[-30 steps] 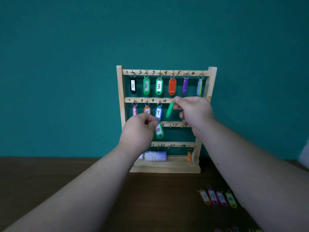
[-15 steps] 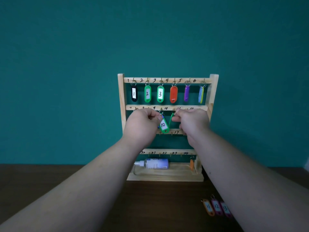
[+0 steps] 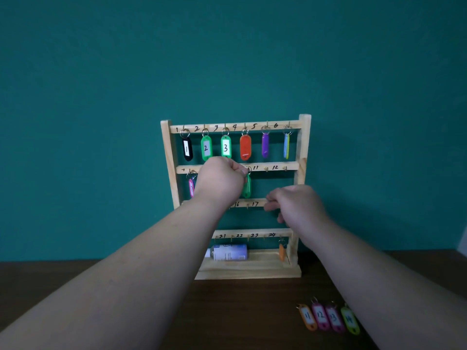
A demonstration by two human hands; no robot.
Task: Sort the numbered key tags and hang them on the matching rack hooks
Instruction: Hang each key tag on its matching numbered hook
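**Inspector:** State of the left hand?

**Assistant:** The left hand is closed, fingers curled, with the tips pinching the ring at the top of the green tag. The knuckles hide the exact contact. The tag hangs straight down from the fingertips, long axis upright. Its ring is at a hook on the second rail of the rack, just left of the written 11. The tag shows only its edge, so no number can be read.

**Inspector:** Is the ring seated?

**Assistant:** Cannot tell, because ring and hook overlap. My judgement is that the hanging is at its last stage and the release is not yet made.

**Inspector:** And the right hand?

**Assistant:** The right hand is lower than the left and to its right, in front of the end of the third rail. Its fingers are loosely curled and nothing shows in them. Whether they touch the rail cannot be told.

**Inspector:** What does the coming move turn on?

**Assistant:** Down from the right hand and back toward the person, four tags lie in a row on the table: tag 11, tag 12, tag 13 and tag 14. Tag 11 is orange and leftmost. Its long axis runs away from the person, ring end toward the rack. The right hand is clearly the nearer one, and the left arm would have to cross over to reach it. The bare hook marked 11 sits just right of the left fingertips, up and left of the right hand. I judge tag 11 to be the right hand's pick, taken at the ring end.
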